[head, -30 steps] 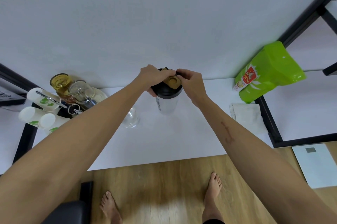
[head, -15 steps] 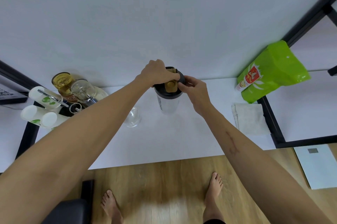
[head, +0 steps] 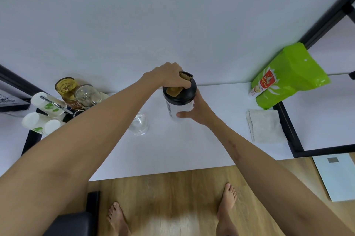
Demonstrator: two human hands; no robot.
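A clear shaker bottle (head: 172,110) with a black lid (head: 182,96) stands upright at the middle of a white table (head: 172,151), near its far edge. The left hand (head: 169,75) curls over the lid, gripping it. The right hand (head: 197,110) wraps around the clear body. A drinking glass (head: 138,124) sits at 8 o'clock, a green pouch (head: 288,76) at 2 o'clock and a folded cloth (head: 265,128) at 4 o'clock.

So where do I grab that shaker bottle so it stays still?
Grip the shaker bottle round its clear body, just under the black lid, coming from the right side. It stands upright on the table, and its round wall suits wrapping fingers. The right hand holds it so, while the left hand grips the black lid.
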